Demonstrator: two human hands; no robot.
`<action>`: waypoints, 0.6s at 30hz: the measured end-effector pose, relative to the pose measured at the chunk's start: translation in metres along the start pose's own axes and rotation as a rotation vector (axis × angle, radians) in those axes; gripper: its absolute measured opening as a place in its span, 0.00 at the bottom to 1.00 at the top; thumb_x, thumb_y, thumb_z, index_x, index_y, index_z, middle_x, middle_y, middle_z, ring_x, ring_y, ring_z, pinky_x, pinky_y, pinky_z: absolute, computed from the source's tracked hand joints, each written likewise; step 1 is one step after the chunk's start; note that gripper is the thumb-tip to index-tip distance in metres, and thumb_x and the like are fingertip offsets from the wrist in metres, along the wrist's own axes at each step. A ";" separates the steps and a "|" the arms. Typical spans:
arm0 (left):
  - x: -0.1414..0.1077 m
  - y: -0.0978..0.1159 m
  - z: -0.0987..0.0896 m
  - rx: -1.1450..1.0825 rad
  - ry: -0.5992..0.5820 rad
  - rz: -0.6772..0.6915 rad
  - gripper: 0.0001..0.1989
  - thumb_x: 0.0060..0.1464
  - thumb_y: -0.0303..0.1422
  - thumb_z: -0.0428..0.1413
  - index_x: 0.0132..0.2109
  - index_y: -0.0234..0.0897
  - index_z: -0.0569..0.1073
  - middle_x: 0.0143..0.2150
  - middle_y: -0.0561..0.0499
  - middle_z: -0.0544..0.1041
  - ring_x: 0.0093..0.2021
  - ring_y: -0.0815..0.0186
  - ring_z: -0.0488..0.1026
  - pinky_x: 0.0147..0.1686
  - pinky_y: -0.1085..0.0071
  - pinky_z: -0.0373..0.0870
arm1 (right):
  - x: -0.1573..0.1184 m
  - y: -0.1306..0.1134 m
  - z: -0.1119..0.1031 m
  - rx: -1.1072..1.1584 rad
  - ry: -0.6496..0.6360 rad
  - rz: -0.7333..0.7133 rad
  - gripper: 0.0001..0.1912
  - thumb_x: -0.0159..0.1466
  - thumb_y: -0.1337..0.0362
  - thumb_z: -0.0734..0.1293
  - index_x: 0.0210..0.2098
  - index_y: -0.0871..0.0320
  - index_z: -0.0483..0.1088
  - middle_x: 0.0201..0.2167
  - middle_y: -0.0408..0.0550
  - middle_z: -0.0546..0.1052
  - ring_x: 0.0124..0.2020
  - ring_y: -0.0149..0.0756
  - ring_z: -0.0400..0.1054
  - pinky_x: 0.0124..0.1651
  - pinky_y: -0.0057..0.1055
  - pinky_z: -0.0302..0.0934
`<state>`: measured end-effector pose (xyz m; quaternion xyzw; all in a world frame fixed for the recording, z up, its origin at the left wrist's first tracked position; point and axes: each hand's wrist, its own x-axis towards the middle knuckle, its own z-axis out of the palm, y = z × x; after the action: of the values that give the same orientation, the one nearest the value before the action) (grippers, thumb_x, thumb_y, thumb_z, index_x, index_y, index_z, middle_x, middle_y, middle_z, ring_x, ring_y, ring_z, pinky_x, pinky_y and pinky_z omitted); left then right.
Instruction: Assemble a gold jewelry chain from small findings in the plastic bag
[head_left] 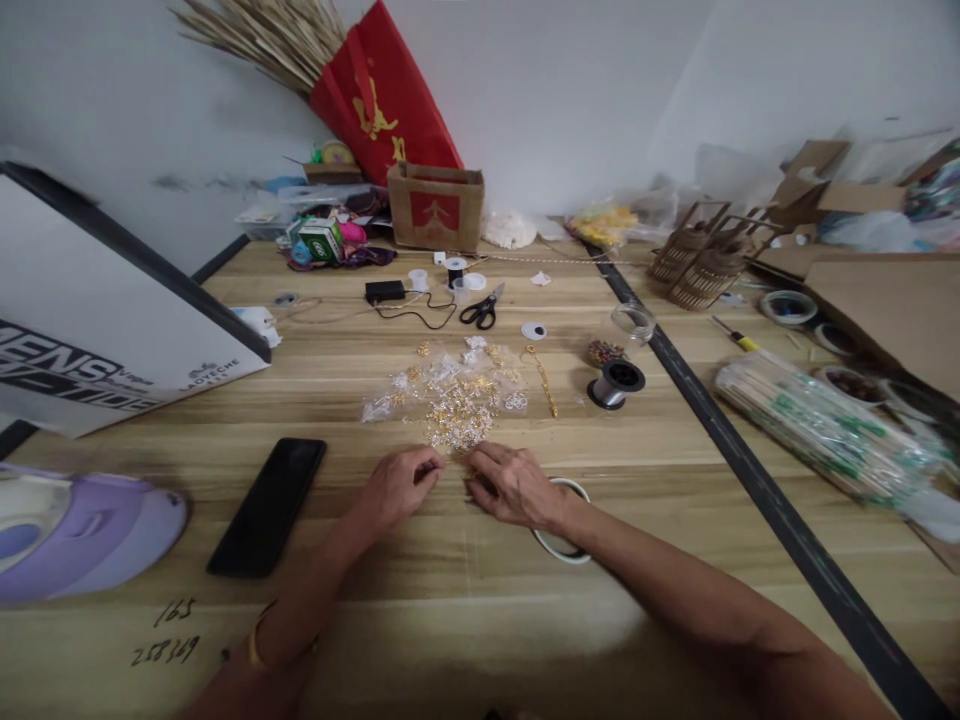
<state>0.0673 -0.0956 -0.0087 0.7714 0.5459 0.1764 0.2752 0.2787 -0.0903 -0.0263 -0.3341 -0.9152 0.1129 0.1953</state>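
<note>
Against a pale wall, a wooden table; left hand and right hand apart, curled by shiny pieces; grip unclear.

Shiny trinkets blocked the way just ahead of my left hand and right hand. Leftward I had bare tabletop to slide across until the black phone. Rightward a white ring sat in the way, with a free lane between it and the wire spool.
</note>
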 end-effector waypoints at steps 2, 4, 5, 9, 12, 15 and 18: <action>0.000 -0.001 -0.002 0.000 -0.021 -0.006 0.08 0.50 0.27 0.50 0.33 0.35 0.74 0.29 0.51 0.77 0.29 0.68 0.71 0.31 0.75 0.64 | 0.001 0.001 -0.005 -0.016 -0.047 0.030 0.10 0.62 0.67 0.61 0.44 0.59 0.64 0.37 0.50 0.72 0.38 0.36 0.66 0.36 0.28 0.56; 0.000 -0.001 -0.004 -0.005 -0.043 -0.020 0.08 0.50 0.28 0.50 0.32 0.35 0.74 0.29 0.51 0.77 0.29 0.68 0.71 0.31 0.75 0.64 | 0.002 0.003 -0.012 -0.035 -0.111 0.072 0.12 0.61 0.68 0.61 0.45 0.59 0.63 0.37 0.49 0.73 0.37 0.36 0.67 0.36 0.27 0.55; 0.000 -0.001 -0.005 -0.007 -0.054 -0.027 0.07 0.50 0.28 0.50 0.32 0.35 0.74 0.29 0.51 0.77 0.28 0.68 0.71 0.30 0.75 0.64 | 0.002 0.004 -0.016 -0.046 -0.143 0.095 0.12 0.61 0.68 0.61 0.45 0.59 0.62 0.36 0.49 0.73 0.35 0.35 0.67 0.35 0.27 0.54; 0.001 -0.001 -0.007 -0.026 -0.088 -0.035 0.07 0.48 0.28 0.51 0.30 0.34 0.74 0.25 0.52 0.75 0.26 0.69 0.69 0.28 0.76 0.63 | 0.005 0.007 -0.033 -0.087 -0.258 0.094 0.09 0.61 0.72 0.60 0.41 0.58 0.63 0.34 0.48 0.73 0.34 0.35 0.67 0.33 0.27 0.51; 0.002 0.000 -0.004 -0.036 -0.124 -0.024 0.07 0.48 0.29 0.51 0.31 0.34 0.74 0.25 0.52 0.75 0.25 0.69 0.68 0.28 0.75 0.63 | 0.005 0.007 -0.040 -0.110 -0.291 0.062 0.08 0.61 0.74 0.59 0.39 0.59 0.63 0.33 0.49 0.74 0.33 0.35 0.67 0.31 0.27 0.50; 0.001 0.002 0.001 -0.032 -0.144 -0.014 0.07 0.50 0.29 0.51 0.32 0.34 0.74 0.27 0.51 0.75 0.26 0.68 0.68 0.29 0.75 0.63 | 0.006 0.008 -0.044 -0.136 -0.316 0.054 0.07 0.62 0.75 0.59 0.38 0.59 0.63 0.33 0.50 0.74 0.31 0.34 0.67 0.29 0.27 0.48; -0.001 0.005 0.003 0.004 -0.149 -0.008 0.07 0.51 0.28 0.51 0.33 0.35 0.74 0.29 0.50 0.75 0.28 0.67 0.69 0.30 0.74 0.62 | 0.006 0.012 -0.047 -0.163 -0.336 0.053 0.06 0.63 0.74 0.60 0.37 0.60 0.64 0.33 0.50 0.75 0.30 0.34 0.67 0.28 0.28 0.47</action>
<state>0.0725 -0.0987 -0.0081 0.7807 0.5276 0.1163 0.3140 0.3015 -0.0732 0.0135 -0.3493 -0.9318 0.0979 0.0092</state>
